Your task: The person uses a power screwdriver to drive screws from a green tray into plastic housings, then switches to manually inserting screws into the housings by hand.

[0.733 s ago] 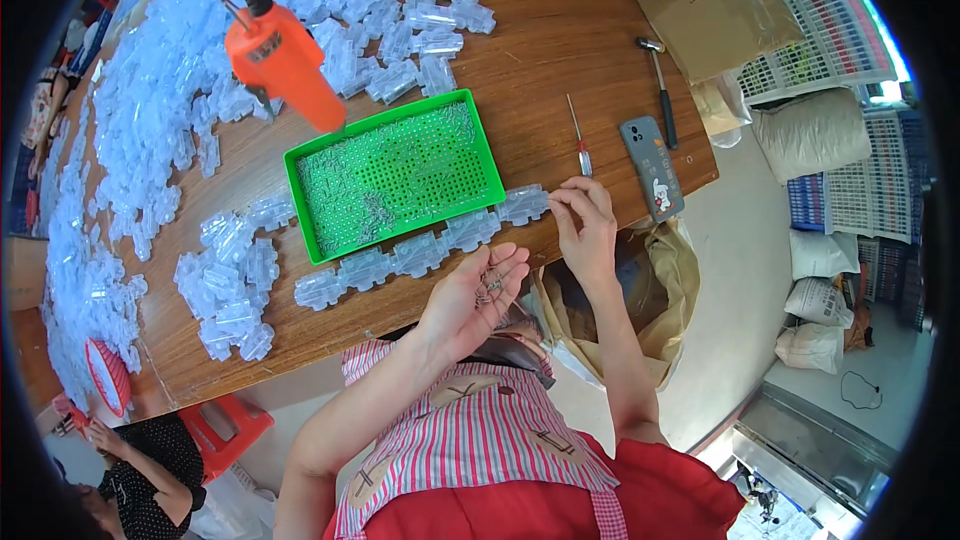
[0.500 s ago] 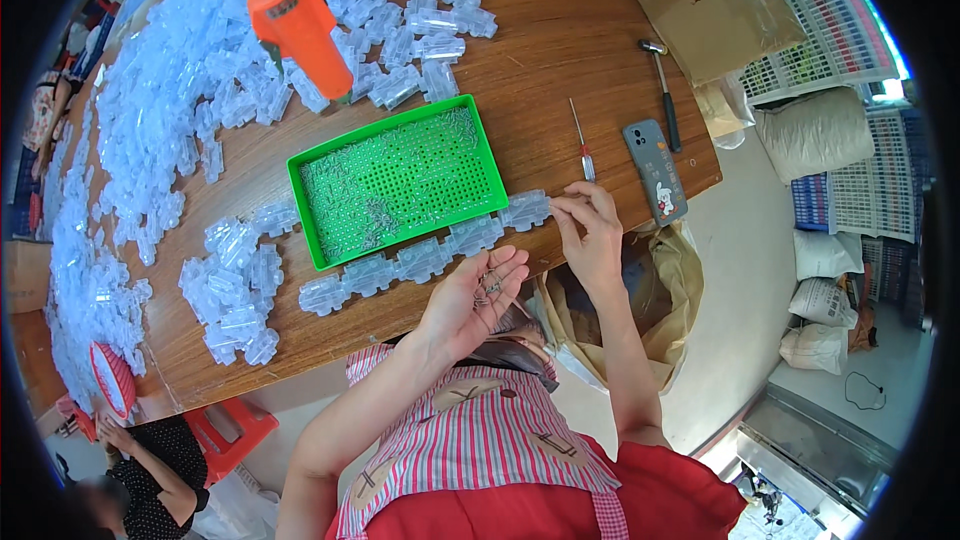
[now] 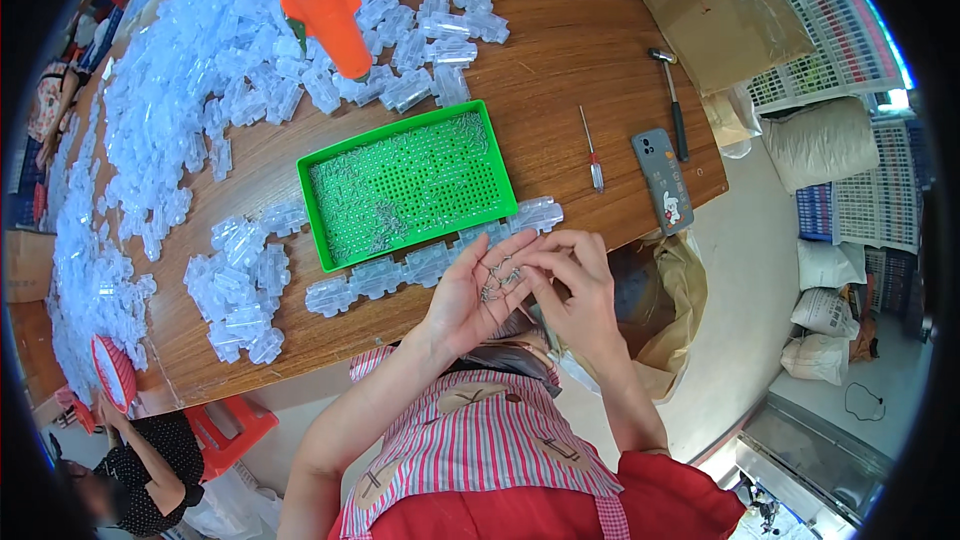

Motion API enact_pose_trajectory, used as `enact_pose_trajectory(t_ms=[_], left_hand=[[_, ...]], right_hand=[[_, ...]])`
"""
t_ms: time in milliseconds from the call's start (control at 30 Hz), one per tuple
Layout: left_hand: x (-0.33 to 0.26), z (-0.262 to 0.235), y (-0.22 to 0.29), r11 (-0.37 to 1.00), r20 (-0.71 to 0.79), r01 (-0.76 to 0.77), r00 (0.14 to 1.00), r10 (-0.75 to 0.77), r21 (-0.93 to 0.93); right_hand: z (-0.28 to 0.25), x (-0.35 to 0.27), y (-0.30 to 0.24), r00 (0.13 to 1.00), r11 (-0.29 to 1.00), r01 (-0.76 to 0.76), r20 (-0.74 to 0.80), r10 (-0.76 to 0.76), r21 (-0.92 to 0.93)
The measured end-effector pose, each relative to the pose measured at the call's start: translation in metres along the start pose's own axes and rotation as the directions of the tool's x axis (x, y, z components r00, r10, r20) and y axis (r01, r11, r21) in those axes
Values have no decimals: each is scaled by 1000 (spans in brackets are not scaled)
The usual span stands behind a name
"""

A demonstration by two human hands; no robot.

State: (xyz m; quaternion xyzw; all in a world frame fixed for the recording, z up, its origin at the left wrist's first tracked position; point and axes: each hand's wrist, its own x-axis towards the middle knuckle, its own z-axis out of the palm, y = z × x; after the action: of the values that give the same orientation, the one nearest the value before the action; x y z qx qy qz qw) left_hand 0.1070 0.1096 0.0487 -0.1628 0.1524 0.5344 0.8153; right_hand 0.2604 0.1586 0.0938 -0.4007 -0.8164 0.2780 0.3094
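My left hand [image 3: 470, 292] is cupped palm up above the table's front edge, with several small screws [image 3: 500, 282] lying in it. Over that palm, the thumb and fingertips of my right hand [image 3: 575, 290] are pinched together at the screws; whether one is between them is too small to tell. A row of clear plastic parts [image 3: 380, 276] runs along the front of a green perforated tray [image 3: 508, 165], partly hidden behind my hands. Small grey screws [image 3: 388, 223] lie scattered and heaped in the tray.
An orange electric screwdriver [image 3: 325, 15] hangs over the table's far side. Clear parts are piled at left [image 3: 240, 290] and far left. To the right lie a screwdriver [image 3: 595, 165], a phone [image 3: 662, 180] and a hammer [image 3: 672, 105]. Another person [image 3: 150, 460] sits at lower left.
My right hand has moved from the right end of the row of clear parts back to my left palm. The left hand's fingers have spread a little more.
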Motion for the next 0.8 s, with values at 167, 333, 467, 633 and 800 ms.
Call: enact_pose_trajectory(t_ms=[167,333,467,633,800], left_hand=[[1,-5,-1,1000,58,11,998,-12,17],[-1,4,-1,994,-52,-6,999,12,110],[1,-14,0,999,143,24,989,-20,-27],[-1,-5,-5,987,-166,34,986,-8,154],[-4,-2,-9,969,-254,94,967,-34,229]], right_hand=[[4,-3,2,998,995,45,45,-42,-87],[-2,1,-3,964,939,252,142,-224,-234],[4,-1,-1,962,937,260,146,-231,-232],[15,-15,26,966,962,-213,-109,233,170],[23,-19,62,869,748,-386,-59,491,540]])
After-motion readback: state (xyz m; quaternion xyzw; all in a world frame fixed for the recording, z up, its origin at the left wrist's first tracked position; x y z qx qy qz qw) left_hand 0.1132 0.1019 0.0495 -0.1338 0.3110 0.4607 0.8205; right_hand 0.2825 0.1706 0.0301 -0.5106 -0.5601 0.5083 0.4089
